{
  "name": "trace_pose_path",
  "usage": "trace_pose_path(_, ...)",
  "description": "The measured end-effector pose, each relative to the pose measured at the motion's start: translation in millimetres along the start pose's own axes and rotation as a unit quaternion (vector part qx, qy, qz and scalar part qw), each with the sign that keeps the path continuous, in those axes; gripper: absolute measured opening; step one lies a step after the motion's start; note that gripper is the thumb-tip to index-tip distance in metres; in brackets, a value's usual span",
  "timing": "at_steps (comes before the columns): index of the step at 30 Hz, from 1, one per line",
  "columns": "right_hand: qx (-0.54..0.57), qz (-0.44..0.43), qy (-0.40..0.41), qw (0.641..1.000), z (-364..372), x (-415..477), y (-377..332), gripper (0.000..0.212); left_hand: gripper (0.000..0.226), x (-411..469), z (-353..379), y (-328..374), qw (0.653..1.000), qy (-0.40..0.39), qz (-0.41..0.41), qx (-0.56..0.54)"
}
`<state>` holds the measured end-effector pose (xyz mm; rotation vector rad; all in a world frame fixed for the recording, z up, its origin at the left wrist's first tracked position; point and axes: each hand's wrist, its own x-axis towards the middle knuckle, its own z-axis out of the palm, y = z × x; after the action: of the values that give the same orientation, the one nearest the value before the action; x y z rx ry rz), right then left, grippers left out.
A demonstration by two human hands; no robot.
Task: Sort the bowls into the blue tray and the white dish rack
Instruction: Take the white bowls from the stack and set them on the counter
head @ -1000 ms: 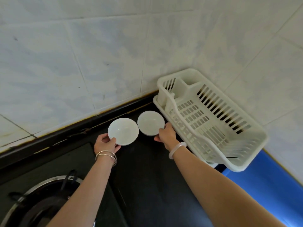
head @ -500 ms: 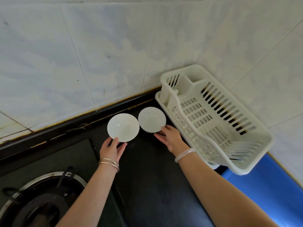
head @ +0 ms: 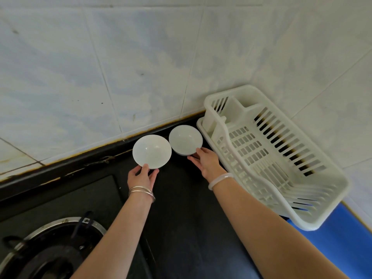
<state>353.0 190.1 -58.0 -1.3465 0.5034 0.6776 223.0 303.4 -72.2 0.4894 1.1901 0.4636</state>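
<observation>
Head view, two bowls (head: 152, 151) (head: 185, 139), left hand (head: 142, 176) pinching one, right hand (head: 207, 162) the other

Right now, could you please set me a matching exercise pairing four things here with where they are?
1 left bowl
2 right bowl
3 white dish rack
4 blue tray

A at the rack's near end
B gripped by the left hand
C held by the right hand, beside the rack
D against the tiled corner

Pairs: 1-B; 2-C; 3-D; 4-A

Left hand (head: 142, 176) pinches one white bowl's (head: 152, 151) rim. Right hand (head: 207, 161) holds another bowl (head: 185, 139), beside the white dish rack (head: 281, 200).
</observation>
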Motion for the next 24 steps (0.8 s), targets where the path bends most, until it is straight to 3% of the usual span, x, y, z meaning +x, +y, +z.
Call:
trace_pose_path(9,0.024,0.011,-0.015,1.000,5.3,5.2,0.0,0.041,0.035,3.5,0.7,0.2,1.000,0.010,-0.001,-0.010)
trace_pose_path(14,-0.031,0.027,-0.053,0.998,-2.4,0.0,0.3,0.048,0.039,-2.3,0.3,-3.8,1.000,-0.002,0.011,0.002)
trace_pose_path(19,-0.129,-0.006,-0.079,0.989,-16.7,-21.6,-2.7,0.051,0.044,-16.9,-8.8,-6.5,0.994,-0.028,0.056,0.087)
trace_pose_path(24,-0.249,-0.096,-0.079,0.961,-50.5,-72.9,-3.6,0.036,0.040,-50.7,-30.8,-17.6,0.967,-0.094,0.091,0.219)
